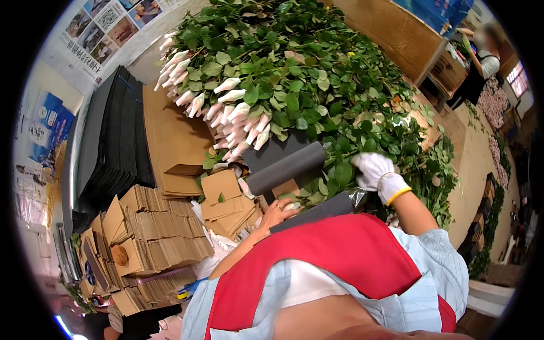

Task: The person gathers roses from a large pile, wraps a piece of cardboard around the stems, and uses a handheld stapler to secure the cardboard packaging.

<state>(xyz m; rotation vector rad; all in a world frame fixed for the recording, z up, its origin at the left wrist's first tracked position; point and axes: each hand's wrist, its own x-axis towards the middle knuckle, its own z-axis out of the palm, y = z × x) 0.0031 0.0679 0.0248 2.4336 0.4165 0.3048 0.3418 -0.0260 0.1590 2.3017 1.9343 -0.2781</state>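
At the front of the bench my bare left hand (274, 214) is closed around the head of a pale, wrapped rose (292, 207). Leaves from its stem trail toward my right hand. My right hand (374, 172), in a white glove with a yellow cuff, is curled against green foliage; what its fingers grip is hidden. Between and beyond the hands lies a dark grey corrugated roll (288, 168). A second grey corrugated piece (317, 212) is right against my red apron. A large heap of leafy roses (317, 73) has its white-sleeved buds (235, 122) pointing left.
Stacked flat cardboard pieces (161, 229) stand at left, with black sheets (110, 141) behind them. Loose cardboard (224, 195) lies near my left hand. A cardboard wall (391, 37) bounds the heap at the back. Another person (481, 62) stands far right beside more flowers.
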